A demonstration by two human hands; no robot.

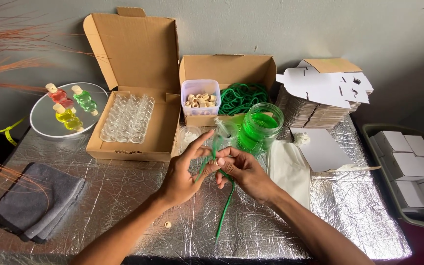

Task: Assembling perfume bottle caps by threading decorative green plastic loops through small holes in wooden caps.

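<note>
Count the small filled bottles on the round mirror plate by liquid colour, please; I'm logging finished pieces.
Small cork-stoppered glass bottle with red liquid: 1
Small cork-stoppered glass bottle with green liquid: 1
Small cork-stoppered glass bottle with yellow liquid: 1
Total: 3, all lying on the round mirror plate.

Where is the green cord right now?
In the head view, the green cord sits centre frame, pinched between the left hand and right hand, its loose end trailing down over the foil-covered table.
</note>
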